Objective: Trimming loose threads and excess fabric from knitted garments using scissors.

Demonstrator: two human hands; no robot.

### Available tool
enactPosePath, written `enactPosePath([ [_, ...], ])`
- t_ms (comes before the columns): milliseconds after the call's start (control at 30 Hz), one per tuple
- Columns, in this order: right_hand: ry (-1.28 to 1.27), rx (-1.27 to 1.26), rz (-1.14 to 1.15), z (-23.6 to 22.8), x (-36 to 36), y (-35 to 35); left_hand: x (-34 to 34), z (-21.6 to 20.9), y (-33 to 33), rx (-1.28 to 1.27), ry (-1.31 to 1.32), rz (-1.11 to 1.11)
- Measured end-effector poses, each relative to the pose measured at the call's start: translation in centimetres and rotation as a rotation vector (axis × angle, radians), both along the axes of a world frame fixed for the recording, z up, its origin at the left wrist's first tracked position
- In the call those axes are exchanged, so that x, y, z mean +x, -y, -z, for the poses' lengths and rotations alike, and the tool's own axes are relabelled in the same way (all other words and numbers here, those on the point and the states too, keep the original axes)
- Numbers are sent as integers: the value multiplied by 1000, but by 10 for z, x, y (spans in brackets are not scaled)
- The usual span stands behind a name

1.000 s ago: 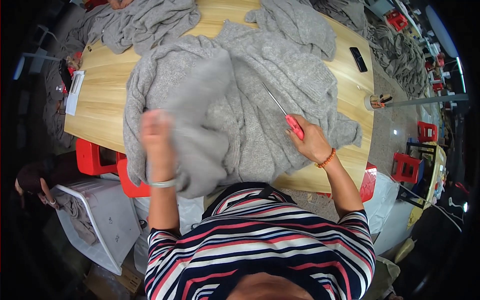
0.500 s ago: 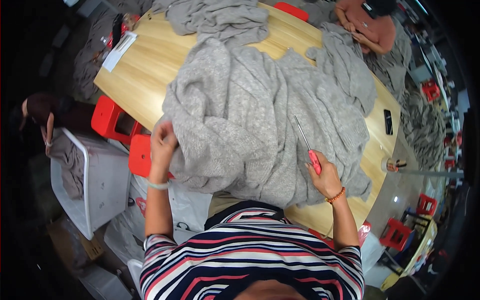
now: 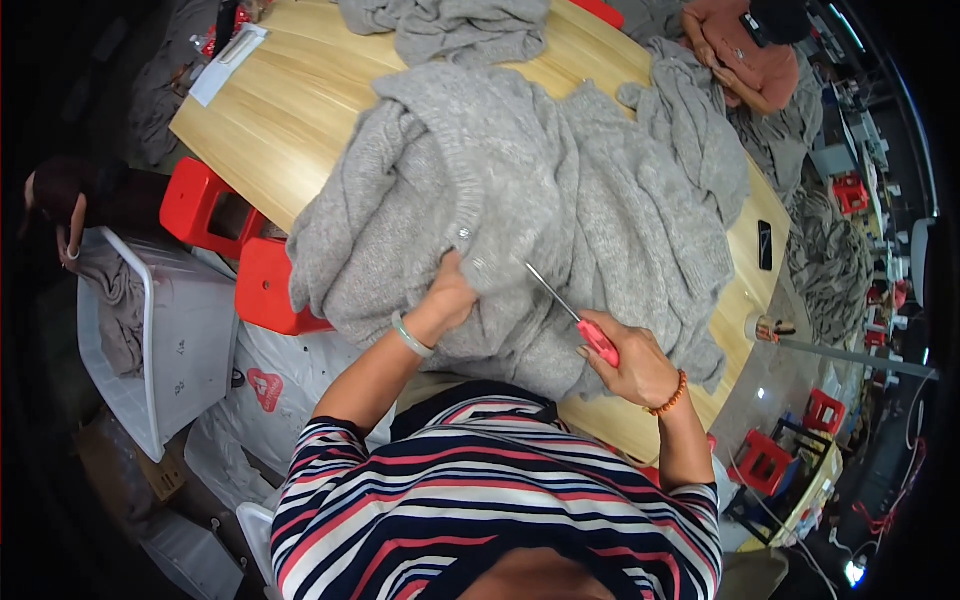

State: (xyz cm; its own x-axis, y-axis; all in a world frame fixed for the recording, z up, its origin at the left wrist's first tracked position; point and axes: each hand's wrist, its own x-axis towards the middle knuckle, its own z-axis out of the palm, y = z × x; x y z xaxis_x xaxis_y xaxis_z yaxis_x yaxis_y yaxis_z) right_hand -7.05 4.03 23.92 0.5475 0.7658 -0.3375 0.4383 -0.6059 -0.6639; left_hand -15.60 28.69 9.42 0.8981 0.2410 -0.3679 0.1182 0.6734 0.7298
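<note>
Left hand (image 3: 448,298) moved; knit (image 3: 510,190) hides grip; right hand (image 3: 638,368) clasps tool (image 3: 597,341) pointing up-left

The knitwear (image 3: 520,165) is grey, the handle (image 3: 598,341) pink.

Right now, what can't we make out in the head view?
Left hand: most fingers, hidden by gray knit, head view.
Far pile: far end, cut off by head view's top edge.
Cup: contents too small to tell apart, head view.
Tub: floor hidden by its wall and cloth, head view.
</note>
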Motion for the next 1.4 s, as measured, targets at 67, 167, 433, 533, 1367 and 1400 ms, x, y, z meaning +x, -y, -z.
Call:
enactPosePath([
  [67,13,-22,-66,4,-1,2,7,8,-4,-13,13,74],
  [167,-64,-42,-115,-4,1,1,12,29,-3,-240,-226,-34],
  [433,34,-31,-68,7,-6,0,-7,24,2,355,-115,243],
  [533,75,32,-15,13,-9,0,-16,-17,5,10,-46,-28],
  [1367,52,-169,-113,-19,-7,-1,20,19,-25,538,90,-81],
  [1400,45,-170,-110,-15,-8,1,22,19,-31,456,159,-132],
])
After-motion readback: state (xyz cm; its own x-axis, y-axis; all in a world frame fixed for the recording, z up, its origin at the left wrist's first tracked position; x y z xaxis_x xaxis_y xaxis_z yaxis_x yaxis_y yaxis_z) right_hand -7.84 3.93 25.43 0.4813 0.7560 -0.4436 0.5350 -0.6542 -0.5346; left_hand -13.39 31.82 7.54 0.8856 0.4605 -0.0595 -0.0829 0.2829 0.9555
